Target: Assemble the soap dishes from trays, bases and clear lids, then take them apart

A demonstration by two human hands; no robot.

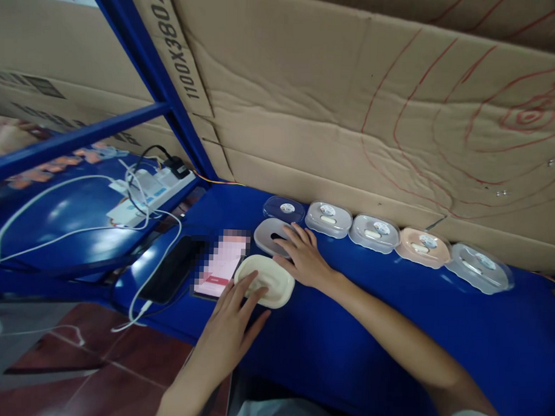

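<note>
My left hand [228,321] lies over a cream oval dish [281,284], its fingers apart and the fingertips on or just above the hollow. Behind that dish is a grey oval dish [265,235] with a dark opening in its middle. My right hand [306,259] reaches onto the grey dish's right side with fingers stretched out; whether it presses on it I cannot tell. A clear plastic lid [274,209] with a round sticker rests just behind the grey dish. Neither hand is closed around anything.
Several lidded oval boxes, among them a white one [329,227] and a peach one [422,252], line the cardboard wall [308,112]. Left are a lit phone [221,267], a dark phone [173,271], white cables, a power strip [157,195] and a blue rack post [137,51].
</note>
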